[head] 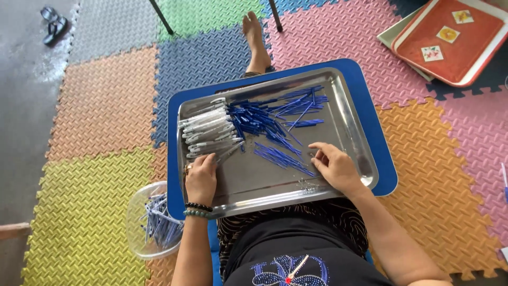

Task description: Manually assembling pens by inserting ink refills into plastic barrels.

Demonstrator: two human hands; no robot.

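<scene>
Pen parts fill the far half of your steel tray (353,139), which rests on a blue board (385,153) across your lap: white barrels (209,130) stacked at far left with long axes running left to right, and thin blue refills (279,157) slanting from far left to near right in the middle. Your left hand (201,177) lies just near the barrels, fingertips curled onto the nearest ones. Your right hand (334,166) sits at the refills' right end, fingers loosely bent, pinching at one; it is the nearer hand to them.
</scene>
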